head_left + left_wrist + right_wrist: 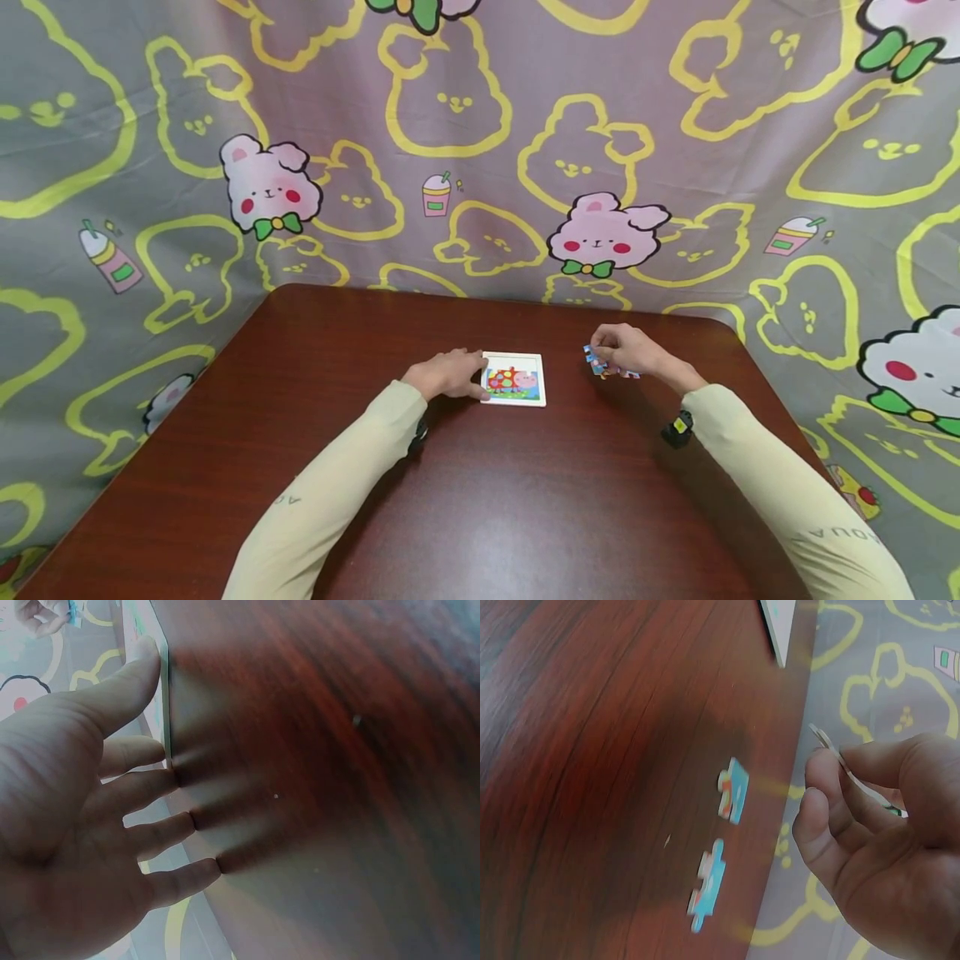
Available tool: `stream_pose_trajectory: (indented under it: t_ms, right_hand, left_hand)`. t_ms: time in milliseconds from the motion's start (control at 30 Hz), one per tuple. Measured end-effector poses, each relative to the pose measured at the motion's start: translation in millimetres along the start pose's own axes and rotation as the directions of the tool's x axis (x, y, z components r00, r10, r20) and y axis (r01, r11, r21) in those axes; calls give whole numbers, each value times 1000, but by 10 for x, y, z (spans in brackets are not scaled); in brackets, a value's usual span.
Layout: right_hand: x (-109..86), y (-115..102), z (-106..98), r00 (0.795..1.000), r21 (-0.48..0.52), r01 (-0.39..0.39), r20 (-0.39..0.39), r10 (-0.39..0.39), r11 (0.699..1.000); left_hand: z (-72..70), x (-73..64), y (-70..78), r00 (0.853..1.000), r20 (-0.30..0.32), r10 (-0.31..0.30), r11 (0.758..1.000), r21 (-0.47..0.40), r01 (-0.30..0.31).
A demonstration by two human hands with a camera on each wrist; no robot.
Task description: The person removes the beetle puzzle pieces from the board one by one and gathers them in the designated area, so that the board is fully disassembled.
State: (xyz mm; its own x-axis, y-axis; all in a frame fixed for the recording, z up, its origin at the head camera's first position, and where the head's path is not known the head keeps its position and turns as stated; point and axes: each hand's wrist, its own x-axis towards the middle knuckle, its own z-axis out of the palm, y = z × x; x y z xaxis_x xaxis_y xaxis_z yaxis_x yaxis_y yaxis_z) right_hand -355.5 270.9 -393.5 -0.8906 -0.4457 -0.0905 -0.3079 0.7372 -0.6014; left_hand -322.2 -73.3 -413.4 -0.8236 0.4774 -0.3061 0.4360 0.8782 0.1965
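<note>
A white puzzle tray [517, 362] lies on the table, its lower part filled with a picture of a pink figure in spotted red. My left hand [450, 373] rests at the tray's left side with the thumb at its edge. In the left wrist view the fingers are spread and their tips touch the tabletop. To the right of the tray, my right hand [632, 348] pinches a thin jigsaw piece [824, 739] between thumb and fingers, seen edge-on in the right wrist view. Below it on the table lie two blue-edged jigsaw pieces [736, 792], one farther down [707, 886].
The dark red-brown wooden table [480, 492] has rounded far corners. A patterned curtain [480, 183] with rabbit faces and yellow outlines hangs behind it and along both sides. A small dark device [678, 428] is strapped at the right wrist.
</note>
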Motion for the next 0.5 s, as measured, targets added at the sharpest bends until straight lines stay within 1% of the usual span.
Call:
stream_pose_trajectory:
  t_ms: [300,500]
  right_hand:
    - [-82,160,-100,999,21,-51,18,51,998]
    - [-156,250,-147,997,1,-72,26,71,997]
  left_hand:
    - [-8,4,-9,1000,-3,-1,1000,2,1]
    - [-6,10,-8,1000,-7,4,1000,5,-4]
